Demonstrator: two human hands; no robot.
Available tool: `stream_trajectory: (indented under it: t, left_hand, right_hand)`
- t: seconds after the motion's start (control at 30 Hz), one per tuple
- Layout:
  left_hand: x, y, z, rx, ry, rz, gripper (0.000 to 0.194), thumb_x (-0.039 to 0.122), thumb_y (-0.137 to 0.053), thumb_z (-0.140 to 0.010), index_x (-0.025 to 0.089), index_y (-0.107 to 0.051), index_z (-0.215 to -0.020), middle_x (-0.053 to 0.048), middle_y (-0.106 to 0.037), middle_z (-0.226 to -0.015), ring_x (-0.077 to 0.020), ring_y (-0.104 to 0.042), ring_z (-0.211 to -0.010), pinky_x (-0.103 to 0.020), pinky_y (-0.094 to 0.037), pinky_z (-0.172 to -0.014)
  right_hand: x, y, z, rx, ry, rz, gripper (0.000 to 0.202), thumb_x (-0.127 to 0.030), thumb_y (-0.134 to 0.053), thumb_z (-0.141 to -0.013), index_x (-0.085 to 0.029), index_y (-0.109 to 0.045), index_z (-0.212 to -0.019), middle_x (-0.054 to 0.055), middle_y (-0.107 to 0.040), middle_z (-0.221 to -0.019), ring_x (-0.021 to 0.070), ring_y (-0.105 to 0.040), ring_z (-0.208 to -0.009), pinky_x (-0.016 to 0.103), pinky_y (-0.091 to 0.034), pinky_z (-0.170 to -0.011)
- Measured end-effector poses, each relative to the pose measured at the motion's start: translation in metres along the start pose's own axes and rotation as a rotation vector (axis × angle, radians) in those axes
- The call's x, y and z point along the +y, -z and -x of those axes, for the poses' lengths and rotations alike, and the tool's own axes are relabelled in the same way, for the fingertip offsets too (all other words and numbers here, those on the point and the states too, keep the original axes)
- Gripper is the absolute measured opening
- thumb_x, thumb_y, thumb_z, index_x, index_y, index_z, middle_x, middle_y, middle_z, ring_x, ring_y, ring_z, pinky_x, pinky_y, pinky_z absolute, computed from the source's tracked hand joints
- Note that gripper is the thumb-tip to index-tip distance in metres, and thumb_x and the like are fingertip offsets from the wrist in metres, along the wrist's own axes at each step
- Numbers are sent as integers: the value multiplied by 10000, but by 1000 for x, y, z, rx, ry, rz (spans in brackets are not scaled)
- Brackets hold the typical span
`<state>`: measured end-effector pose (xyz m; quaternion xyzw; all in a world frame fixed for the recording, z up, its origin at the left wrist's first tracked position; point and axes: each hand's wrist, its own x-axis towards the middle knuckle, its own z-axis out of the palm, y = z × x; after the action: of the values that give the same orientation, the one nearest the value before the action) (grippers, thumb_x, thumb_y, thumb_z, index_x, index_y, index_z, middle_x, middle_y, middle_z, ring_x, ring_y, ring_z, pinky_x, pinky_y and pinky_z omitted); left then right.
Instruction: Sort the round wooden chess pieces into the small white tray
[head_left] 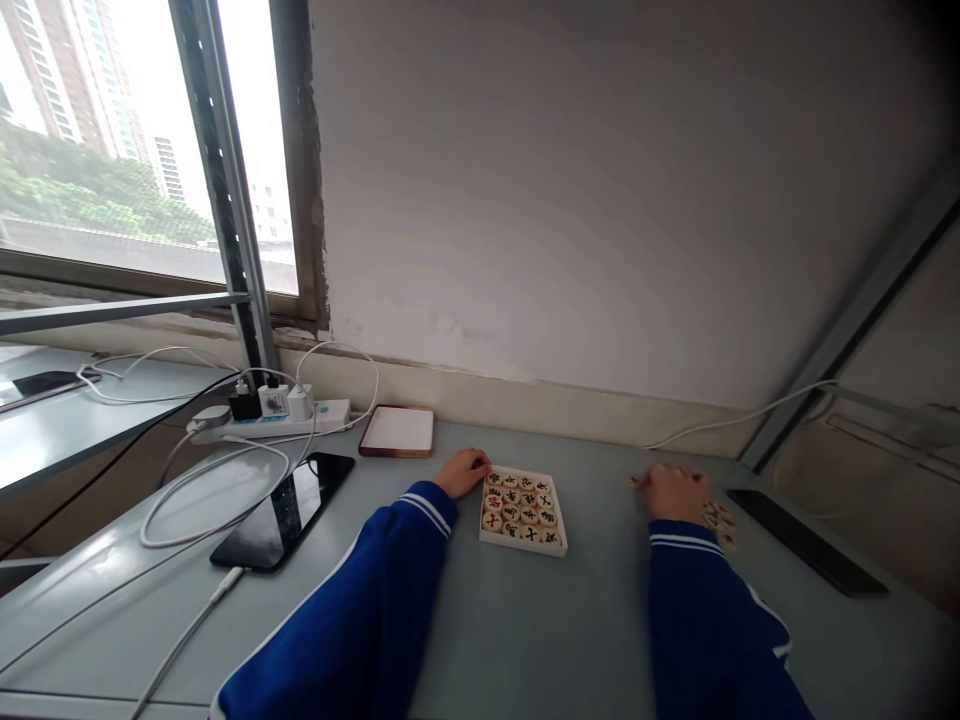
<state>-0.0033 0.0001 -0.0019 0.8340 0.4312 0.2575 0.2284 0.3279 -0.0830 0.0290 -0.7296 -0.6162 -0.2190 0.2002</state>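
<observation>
A white box (pixel 523 547) holds several round wooden pieces (pixel 529 499) marked with black or red characters. My left hand (pixel 463 472) rests at the box's upper left corner, fingers curled together; whether anything is between them is hidden. To the right, my right hand (pixel 675 492) is closed in a pinch on a small round piece (pixel 634 482) just above the table. More loose pieces (pixel 721 522) lie on the table beside and partly behind my right hand.
A shallow box lid (pixel 397 431) lies near the wall. At left are a black phone (pixel 283 513), a power strip (pixel 330 414) with chargers, and looped white cables. A long dark object (pixel 806 541) lies at the right, near a metal post.
</observation>
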Motion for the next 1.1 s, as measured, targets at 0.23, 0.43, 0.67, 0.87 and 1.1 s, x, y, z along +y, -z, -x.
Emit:
stream_trajectory:
  t: [0.23,0.43,0.67,0.87,1.1]
  left_hand:
    - [-1,-1,-1,2,12,9,203,250,-456,-773,134,-613,-830,-52,-599,-828,-149,-524,-759,-244,-403,-708]
    - [-2,-2,-2,18,-18,10,211,254,-444,-772,131,-611,-809,-48,-599,-796,-153,-524,-748,-250,-396,-711]
    - [-2,-1,-2,-4,-24,23,249,290,-431,-782,123,-611,-824,-57,-599,-794,-158,-527,-729,-250,-395,-682]
    - [-3,-1,-2,2,-7,34,251,305,-427,-782,131,-606,-810,-58,-597,-809,-162,-529,-738,-253,-398,-690]
    - [-1,-1,-1,-6,-8,27,227,283,-427,-786,133,-596,-806,-51,-587,-823,-155,-521,-766,-250,-400,-709]
  right_hand:
    - [-129,23,9,-332,559,-648,239,-283,-481,-791,-274,-587,-1005,14,-570,-1088,173,-525,-971,295,-404,-837]
    - [-169,24,34,-405,695,-742,222,-216,-546,-766,-229,-590,-983,20,-615,-1013,160,-521,-994,296,-376,-881]
    - [-127,17,11,-332,454,-680,225,-349,-468,-802,-200,-563,-941,39,-599,-911,146,-545,-816,270,-420,-721]
    - [-49,-18,-8,-144,173,-188,248,-234,-438,-781,-228,-601,-967,65,-608,-942,230,-497,-934,423,-303,-844]
    - [9,-26,3,-222,-116,111,148,-229,-458,-731,-210,-601,-699,87,-594,-871,284,-464,-952,516,-235,-849]
